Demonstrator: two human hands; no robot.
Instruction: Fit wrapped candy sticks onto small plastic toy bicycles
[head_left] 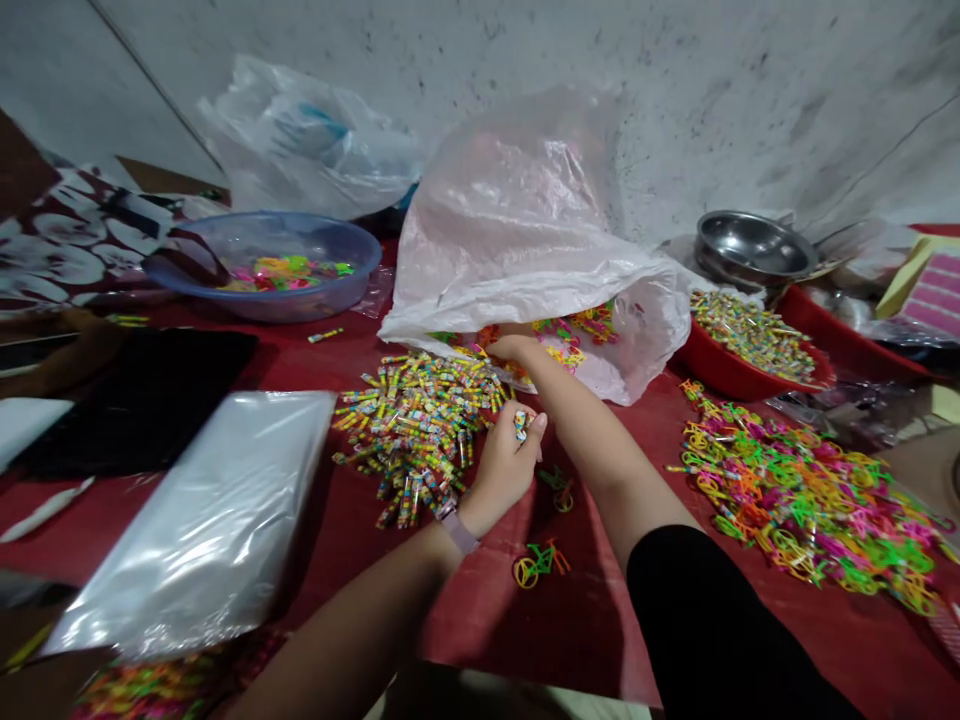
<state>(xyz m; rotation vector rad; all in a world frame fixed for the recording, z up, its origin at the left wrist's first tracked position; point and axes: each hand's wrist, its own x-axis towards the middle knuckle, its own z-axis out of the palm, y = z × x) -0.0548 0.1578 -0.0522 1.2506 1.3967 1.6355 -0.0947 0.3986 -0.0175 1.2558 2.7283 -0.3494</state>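
The left hand [501, 472] pinches a small wrapped stick [520, 426] just beside a heap of such sticks [416, 440] on the red cloth [472, 625]. The right hand [514, 348] lies at the mouth of a translucent plastic bag [525, 210], among plastic toy bicycles [577, 330]; its grip cannot be told.

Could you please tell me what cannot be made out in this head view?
In the head view:
- the small wrapped piece is partly hidden by the left hand
- the fingertips of the right hand are hidden by the white plastic bag
- the colourful pieces at the bottom are cut off by the edge
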